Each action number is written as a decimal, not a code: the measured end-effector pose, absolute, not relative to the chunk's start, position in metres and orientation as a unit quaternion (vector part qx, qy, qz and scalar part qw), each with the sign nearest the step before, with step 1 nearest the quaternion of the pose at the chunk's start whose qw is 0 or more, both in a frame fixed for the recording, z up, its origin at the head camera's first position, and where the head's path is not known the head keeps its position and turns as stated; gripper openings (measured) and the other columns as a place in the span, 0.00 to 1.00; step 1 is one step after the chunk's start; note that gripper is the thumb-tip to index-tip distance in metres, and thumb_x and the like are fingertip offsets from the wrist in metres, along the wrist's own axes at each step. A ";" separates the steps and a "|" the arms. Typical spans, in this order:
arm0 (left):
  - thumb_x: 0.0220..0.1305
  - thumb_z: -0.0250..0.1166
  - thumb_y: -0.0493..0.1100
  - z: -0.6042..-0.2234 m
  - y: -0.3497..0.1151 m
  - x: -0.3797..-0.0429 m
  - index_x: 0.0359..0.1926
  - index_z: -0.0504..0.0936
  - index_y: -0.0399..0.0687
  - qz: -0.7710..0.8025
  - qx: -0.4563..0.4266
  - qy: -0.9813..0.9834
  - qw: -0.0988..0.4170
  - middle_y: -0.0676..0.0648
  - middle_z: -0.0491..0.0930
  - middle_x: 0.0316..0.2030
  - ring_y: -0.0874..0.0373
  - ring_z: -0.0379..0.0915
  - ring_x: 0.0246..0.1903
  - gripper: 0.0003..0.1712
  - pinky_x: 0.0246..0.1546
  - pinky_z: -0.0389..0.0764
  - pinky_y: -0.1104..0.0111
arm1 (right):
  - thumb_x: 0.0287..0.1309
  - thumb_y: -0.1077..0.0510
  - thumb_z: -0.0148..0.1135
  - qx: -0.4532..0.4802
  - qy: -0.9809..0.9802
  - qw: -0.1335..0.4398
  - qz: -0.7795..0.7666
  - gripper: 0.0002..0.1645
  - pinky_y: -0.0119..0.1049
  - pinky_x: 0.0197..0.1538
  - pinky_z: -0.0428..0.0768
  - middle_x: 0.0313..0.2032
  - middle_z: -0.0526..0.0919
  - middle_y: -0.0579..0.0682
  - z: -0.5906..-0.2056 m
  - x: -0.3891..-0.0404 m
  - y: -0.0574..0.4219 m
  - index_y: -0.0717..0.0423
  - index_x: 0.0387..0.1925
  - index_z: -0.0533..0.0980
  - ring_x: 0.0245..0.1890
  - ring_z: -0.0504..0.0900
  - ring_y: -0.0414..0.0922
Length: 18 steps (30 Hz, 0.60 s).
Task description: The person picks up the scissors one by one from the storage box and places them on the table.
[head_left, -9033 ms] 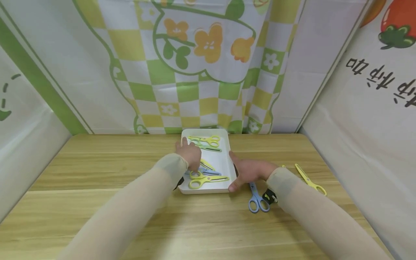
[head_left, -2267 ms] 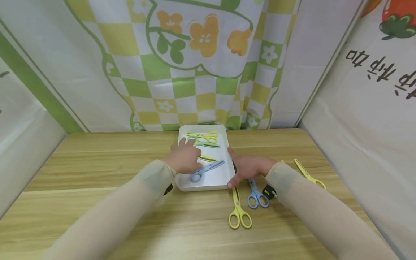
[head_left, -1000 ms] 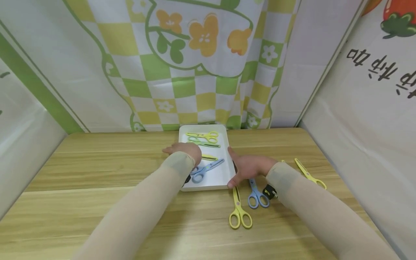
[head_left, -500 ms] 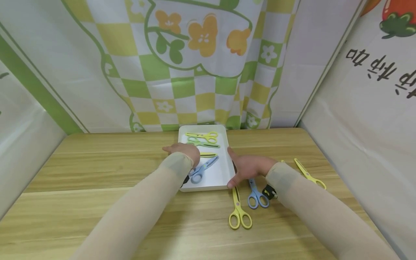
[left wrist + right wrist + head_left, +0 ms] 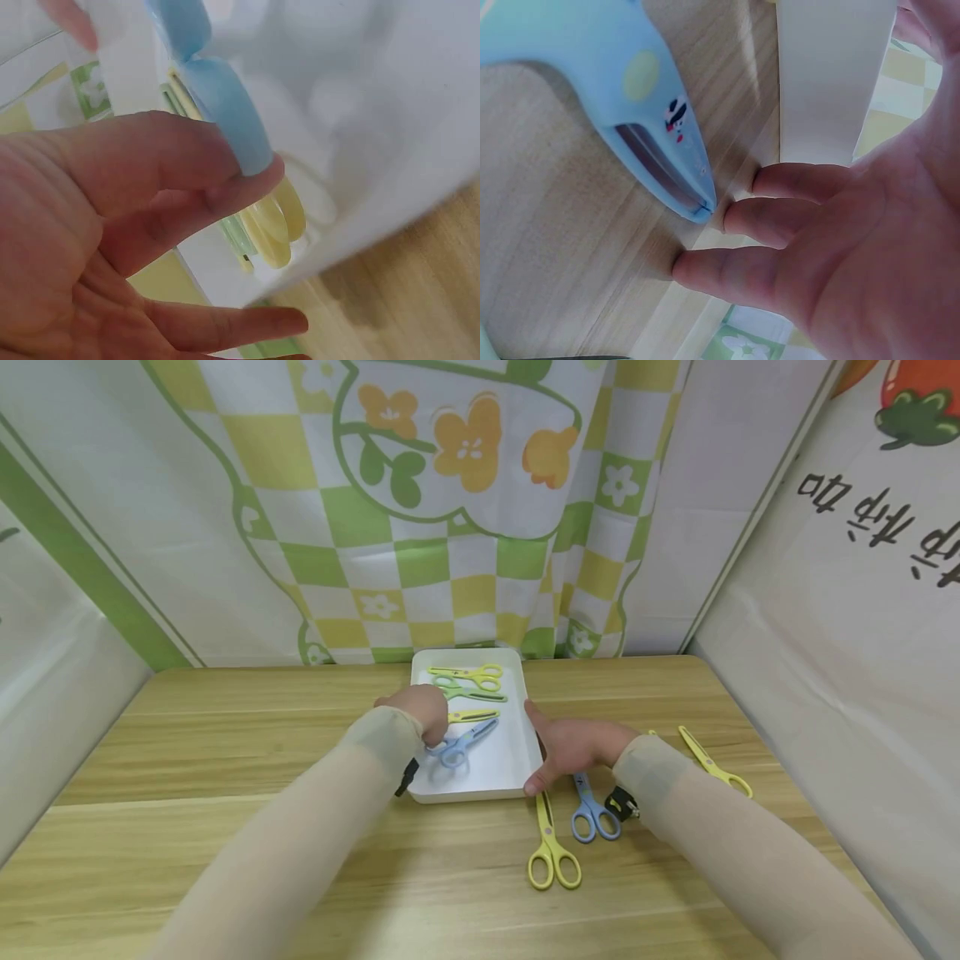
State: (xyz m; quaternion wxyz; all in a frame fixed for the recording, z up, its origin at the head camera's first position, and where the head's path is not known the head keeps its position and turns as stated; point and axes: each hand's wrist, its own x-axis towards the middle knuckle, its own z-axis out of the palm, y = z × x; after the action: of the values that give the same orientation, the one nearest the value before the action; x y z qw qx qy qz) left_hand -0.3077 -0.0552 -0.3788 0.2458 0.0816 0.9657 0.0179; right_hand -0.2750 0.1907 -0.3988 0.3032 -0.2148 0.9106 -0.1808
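My left hand [image 5: 420, 708] reaches over the left side of a white tray [image 5: 480, 795]. In the left wrist view, its thumb and a finger pinch the handle of blue scissors [image 5: 236, 112], whose blades [image 5: 483, 727] point back right over the tray. Just behind these lie yellow scissors [image 5: 476, 716], handles hidden by the hand. Green scissors [image 5: 483, 695] and another yellow pair [image 5: 472, 674] lie farther back in the tray. Against the tray's right wall rests my right hand [image 5: 577, 747], thumb at the front corner, with fingertips [image 5: 697, 268] down on the table.
On the table [image 5: 225, 835], yellow scissors [image 5: 547, 831] lie in front of the tray's right corner. Blue scissors [image 5: 588, 806] lie beside the right wrist, partly hidden. Yellow scissors [image 5: 708, 760] lie farther right. A patterned curtain [image 5: 472, 560] hangs behind.
Yellow scissors have gone from the tray's front to the table. My left hand then went to the blue scissors, now gripped and shifted slightly left. The right hand stays at the tray.
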 end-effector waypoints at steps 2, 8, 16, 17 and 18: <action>0.60 0.65 0.36 -0.378 -0.059 -0.308 0.27 0.83 0.45 0.038 0.081 0.965 0.245 0.46 0.78 0.35 0.50 0.72 0.35 0.05 0.53 0.73 0.47 | 0.42 0.33 0.78 -0.216 0.910 0.303 -0.181 0.87 0.43 0.72 0.53 0.74 0.48 0.69 -0.398 -0.275 0.190 0.61 0.75 0.23 0.73 0.53 0.54; 0.56 0.73 0.43 -0.378 -0.075 -0.305 0.30 0.84 0.42 0.076 0.112 0.962 0.238 0.46 0.79 0.35 0.52 0.73 0.34 0.09 0.33 0.77 0.64 | 0.42 0.33 0.78 -0.216 0.909 0.305 -0.184 0.87 0.43 0.72 0.53 0.74 0.49 0.69 -0.399 -0.275 0.190 0.61 0.75 0.22 0.73 0.54 0.54; 0.56 0.72 0.48 -0.370 -0.090 -0.296 0.25 0.84 0.44 0.105 0.115 0.953 0.258 0.49 0.73 0.26 0.57 0.66 0.25 0.13 0.26 0.70 0.66 | 0.43 0.35 0.79 -0.219 0.906 0.305 -0.196 0.87 0.44 0.72 0.54 0.73 0.51 0.70 -0.400 -0.275 0.191 0.62 0.75 0.22 0.72 0.55 0.54; 0.57 0.72 0.48 -0.369 -0.092 -0.293 0.24 0.84 0.45 0.107 0.122 0.952 0.260 0.49 0.74 0.26 0.57 0.66 0.25 0.13 0.26 0.70 0.66 | 0.42 0.35 0.79 -0.218 0.906 0.305 -0.196 0.87 0.44 0.72 0.54 0.73 0.51 0.70 -0.400 -0.275 0.191 0.62 0.75 0.22 0.72 0.55 0.54; 0.56 0.72 0.48 -0.368 -0.094 -0.291 0.24 0.84 0.46 0.109 0.132 0.950 0.259 0.50 0.75 0.27 0.57 0.67 0.26 0.12 0.27 0.70 0.66 | 0.42 0.35 0.79 -0.217 0.906 0.305 -0.197 0.87 0.44 0.72 0.54 0.73 0.52 0.70 -0.400 -0.275 0.191 0.62 0.75 0.22 0.72 0.56 0.54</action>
State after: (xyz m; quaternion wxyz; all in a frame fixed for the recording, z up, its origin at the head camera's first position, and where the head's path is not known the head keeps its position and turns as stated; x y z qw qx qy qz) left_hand -0.2909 -0.0939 -0.3683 0.2593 0.1318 0.9505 0.1092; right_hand -0.2751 0.1914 -0.3997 0.3049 -0.2175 0.9061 -0.1969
